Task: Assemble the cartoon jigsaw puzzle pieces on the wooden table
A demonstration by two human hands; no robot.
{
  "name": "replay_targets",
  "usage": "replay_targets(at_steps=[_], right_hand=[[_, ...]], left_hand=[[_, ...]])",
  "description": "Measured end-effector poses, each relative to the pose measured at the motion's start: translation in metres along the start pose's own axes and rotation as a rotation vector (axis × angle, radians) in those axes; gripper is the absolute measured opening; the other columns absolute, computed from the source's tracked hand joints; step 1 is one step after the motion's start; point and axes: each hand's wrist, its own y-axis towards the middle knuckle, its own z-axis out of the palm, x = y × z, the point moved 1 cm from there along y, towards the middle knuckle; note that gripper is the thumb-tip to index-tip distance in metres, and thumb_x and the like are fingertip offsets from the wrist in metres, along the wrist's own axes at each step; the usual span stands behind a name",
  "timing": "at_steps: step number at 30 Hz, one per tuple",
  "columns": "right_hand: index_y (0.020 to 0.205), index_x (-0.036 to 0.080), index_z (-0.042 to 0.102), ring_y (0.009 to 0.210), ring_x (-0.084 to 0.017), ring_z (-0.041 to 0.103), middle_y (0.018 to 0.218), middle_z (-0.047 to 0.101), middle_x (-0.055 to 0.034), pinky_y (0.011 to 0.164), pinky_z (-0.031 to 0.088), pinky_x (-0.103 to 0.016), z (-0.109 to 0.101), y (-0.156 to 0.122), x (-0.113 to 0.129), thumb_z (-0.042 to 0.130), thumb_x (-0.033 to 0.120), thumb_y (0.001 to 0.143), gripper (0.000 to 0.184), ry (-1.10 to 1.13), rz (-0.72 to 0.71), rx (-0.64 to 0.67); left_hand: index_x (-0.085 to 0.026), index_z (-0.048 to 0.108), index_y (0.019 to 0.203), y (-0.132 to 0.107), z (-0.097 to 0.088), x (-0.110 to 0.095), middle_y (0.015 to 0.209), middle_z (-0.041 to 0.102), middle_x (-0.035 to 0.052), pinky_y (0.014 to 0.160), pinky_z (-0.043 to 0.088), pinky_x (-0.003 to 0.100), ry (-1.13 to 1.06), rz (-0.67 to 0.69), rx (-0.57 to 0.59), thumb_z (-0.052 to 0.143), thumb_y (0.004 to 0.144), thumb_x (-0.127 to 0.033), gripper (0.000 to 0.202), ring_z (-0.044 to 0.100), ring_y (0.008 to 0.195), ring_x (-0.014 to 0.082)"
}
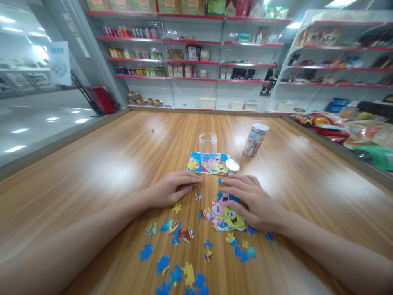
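A partly joined jigsaw puzzle (222, 213) with a pink and a yellow cartoon figure lies on the wooden table. My right hand (253, 200) rests over its upper right side, fingers spread. A small blue puzzle piece (220, 180) sits by the right fingertips. To the left, my left hand (175, 186) lies palm down with fingers stretched out; a bit of blue shows under it. Loose yellow (176, 208) and blue puzzle pieces (146, 251) are scattered nearer to me. Beyond the hands is a picture card (194, 163) with the same cartoon figures.
A clear plastic jar (208, 145) stands on the card, with a silver lid (232, 165) beside it. A printed can (256, 139) stands farther right. Stocked shelves (193, 41) line the back, and packaged goods (328, 127) lie past the table's right edge.
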Motion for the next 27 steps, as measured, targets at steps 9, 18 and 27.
replay_targets(at_steps=[9,18,27], right_hand=[[0.142,0.027,0.051,0.144,-0.036,0.033,0.137,0.063,-0.0052,0.115,0.018,-0.062,-0.001,0.009,0.032,0.054,0.042,0.099,0.046,0.02,-0.017,0.178],[0.137,0.031,0.057,0.144,-0.032,0.037,0.141,0.06,-0.0021,0.118,0.01,-0.064,0.0,0.001,0.029,0.056,0.035,0.098,0.039,0.052,-0.108,0.204],[0.122,0.027,0.067,0.133,-0.027,0.051,0.128,0.069,-0.0017,0.117,0.024,-0.055,0.0,-0.006,0.014,0.059,0.024,0.094,0.03,0.076,-0.11,0.009]], left_hand=[[-0.017,0.064,0.128,0.004,0.002,-0.009,0.126,0.065,0.0135,0.109,0.048,0.044,-0.067,0.106,-0.026,0.044,0.095,-0.008,0.039,0.058,0.124,0.0201],[-0.022,0.076,0.104,0.001,0.003,-0.004,0.118,0.069,0.0099,0.107,0.048,0.045,-0.019,0.198,0.008,0.051,0.09,-0.008,0.032,0.058,0.121,0.0218],[-0.015,0.072,0.104,-0.002,-0.012,-0.013,0.1,0.063,0.0096,0.086,0.052,0.032,-0.128,0.043,0.052,0.06,0.089,-0.017,0.019,0.061,0.093,0.0179]])
